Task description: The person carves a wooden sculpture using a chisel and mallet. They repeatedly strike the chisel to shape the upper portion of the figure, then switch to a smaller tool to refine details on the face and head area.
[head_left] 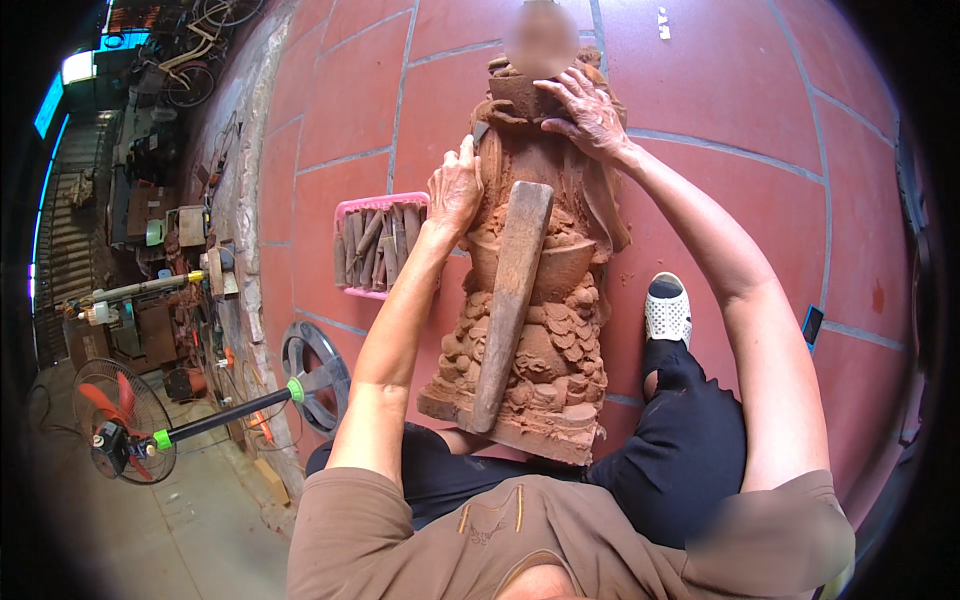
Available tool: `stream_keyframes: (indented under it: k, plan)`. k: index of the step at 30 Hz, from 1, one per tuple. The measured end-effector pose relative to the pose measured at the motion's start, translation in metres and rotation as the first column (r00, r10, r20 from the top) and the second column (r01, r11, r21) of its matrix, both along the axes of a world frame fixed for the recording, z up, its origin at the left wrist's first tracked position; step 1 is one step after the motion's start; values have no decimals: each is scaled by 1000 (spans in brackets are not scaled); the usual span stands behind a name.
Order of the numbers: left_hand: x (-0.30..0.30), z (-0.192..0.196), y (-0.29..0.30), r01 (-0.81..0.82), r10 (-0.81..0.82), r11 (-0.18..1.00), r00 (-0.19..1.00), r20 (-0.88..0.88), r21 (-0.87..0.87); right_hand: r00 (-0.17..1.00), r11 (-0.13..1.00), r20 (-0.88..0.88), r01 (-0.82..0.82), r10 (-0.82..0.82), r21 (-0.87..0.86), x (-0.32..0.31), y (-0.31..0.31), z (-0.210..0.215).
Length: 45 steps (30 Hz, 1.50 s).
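Note:
A reddish-brown carved wooden statue (545,345) lies on its back between my legs, its base toward me. Carved folds and rounded shapes cover it, with wood dust on the surface. Across its lower half rests a long, tapered wooden mallet (512,310), touched by neither hand. My left hand (457,188) is closed at the statue's upper left side; a small grey, flat edge shows by its fingertips, but what the fingers hold is hidden. My right hand (588,115) lies with fingers spread on the upper part, just below the blurred head end.
Left of the statue, a pink basket (342,212) holds several wood-handled tools (378,245). A fan (110,425) on a pole with a round base (315,375) stands farther left, near cluttered tools. A phone (812,325) lies on the red tiles at right.

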<state>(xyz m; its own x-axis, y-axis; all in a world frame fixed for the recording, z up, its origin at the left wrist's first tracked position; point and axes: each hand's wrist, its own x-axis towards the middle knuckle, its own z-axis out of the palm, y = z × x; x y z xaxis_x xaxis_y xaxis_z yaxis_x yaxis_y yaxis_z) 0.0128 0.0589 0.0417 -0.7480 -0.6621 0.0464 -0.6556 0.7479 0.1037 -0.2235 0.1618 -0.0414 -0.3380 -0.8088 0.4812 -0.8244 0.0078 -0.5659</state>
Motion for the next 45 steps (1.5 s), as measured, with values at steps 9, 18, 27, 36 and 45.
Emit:
stream_keyframes:
  k: [9,18,27,36,45]
  plan:
    - [-10,7,-5,-15,16,999,1000,-25,37,1000,1000,-4,4,-4,-4,-2,1,1]
    - [-20,25,-16,-14,17,998,998,-60,64,1000,1000,-10,1,-1,7,-4,1,-2]
    - [-42,46,-22,80,-80,997,968,236,11,1000,1000,3,-6,6,8,-3,0,-3]
    - [-49,41,-35,64,-63,998,990,130,-8,1000,1000,4,-3,3,-15,0,-1,1]
    - [-34,42,-25,108,-110,994,974,200,22,1000,1000,14,-10,10,-3,-4,2,-1]
